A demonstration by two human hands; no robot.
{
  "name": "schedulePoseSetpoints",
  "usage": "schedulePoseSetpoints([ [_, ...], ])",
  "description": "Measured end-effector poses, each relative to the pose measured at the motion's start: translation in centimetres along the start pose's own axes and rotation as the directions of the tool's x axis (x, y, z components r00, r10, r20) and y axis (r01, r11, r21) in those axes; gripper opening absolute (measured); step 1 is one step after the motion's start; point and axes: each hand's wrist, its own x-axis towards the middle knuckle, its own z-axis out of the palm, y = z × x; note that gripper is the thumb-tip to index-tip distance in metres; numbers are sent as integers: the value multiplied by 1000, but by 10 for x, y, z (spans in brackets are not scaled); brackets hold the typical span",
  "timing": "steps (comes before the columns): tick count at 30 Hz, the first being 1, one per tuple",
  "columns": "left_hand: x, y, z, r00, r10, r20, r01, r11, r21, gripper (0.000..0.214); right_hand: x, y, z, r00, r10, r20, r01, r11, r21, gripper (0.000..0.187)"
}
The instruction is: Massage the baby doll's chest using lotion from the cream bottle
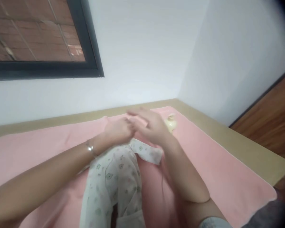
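Note:
A white baby garment (123,171) with a small green print lies on the pink mat, its two legs toward me. One sleeve (146,151) stretches out to the right. My left hand (120,131), with a silver bracelet on the wrist, is over the garment's upper end; its fingers are curled closed, and what they hold, if anything, is hidden. Just right of it, my right hand (152,125) is raised above the sleeve with fingers stretched out, slightly blurred. The fingertips of both hands overlap in view, so I cannot tell whether they touch. Both hands cover the garment's neck area.
A pale yellow object (171,123), perhaps a toy, rests on the pink mat (204,164) behind my right hand. The mat covers a tan surface (237,145) against white walls. A dark-framed window (92,47) is at upper left, wooden panelling (273,117) at right.

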Motion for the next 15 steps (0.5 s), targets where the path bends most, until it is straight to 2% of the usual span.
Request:
schedulePoseSetpoints([
  [1, 14, 18, 4, 1000, 8, -10, -9, 998, -58, 19, -1, 9, -19, 994, 75, -80, -75, 997, -3, 33],
  [2, 28, 35, 9, 998, -52, -45, 39, 970, -239, 21, -2, 20, -36, 978, 143, -153, -146, 989, -11, 35],
  [3, 42, 49, 13, 987, -146, -64, 101, 883, -459, 24, -5, 32, -50, 953, 203, -224, -214, 977, -23, 36],
  [4, 56, 61, 17, 950, -301, -81, 172, 723, -669, 28, -7, 47, -61, 927, 259, -271, -279, 960, -38, 37],
  [5, 70, 70, 21, 909, -416, -11, 220, 505, -834, 30, -9, 62, -68, 901, 306, -308, -337, 940, -52, 38],
  [6, 82, 75, 24, 860, -490, 145, 285, 224, -932, 33, -11, 78, -72, 874, 348, -339, -390, 919, -63, 39],
  [7, 94, 78, 27, 790, -506, 345, 340, -105, -934, 38, -12, 94, -73, 846, 379, -376, -433, 899, -68, 40],
  [8, 104, 78, 31, 744, -442, 501, 350, -381, -856, 43, -14, 110, -71, 822, 408, -397, -467, 882, -60, 41],
  [9, 113, 77, 34, 707, -370, 602, 336, -574, -747, 45, -15, 125, -68, 804, 449, -391, -502, 864, -40, 42],
  [10, 119, 75, 37, 683, -308, 663, 306, -703, -642, 46, -17, 139, -63, 789, 499, -358, -540, 841, -19, 44],
  [12, 127, 71, 42, 664, -258, 702, 239, -816, -526, 49, -20, 163, -54, 775, 575, -260, -598, 801, -12, 44],
  [15, 133, 70, 48, 658, -246, 712, 189, -861, -472, 53, -25, 186, -47, 740, 657, -141, -668, 742, -50, 42],
])
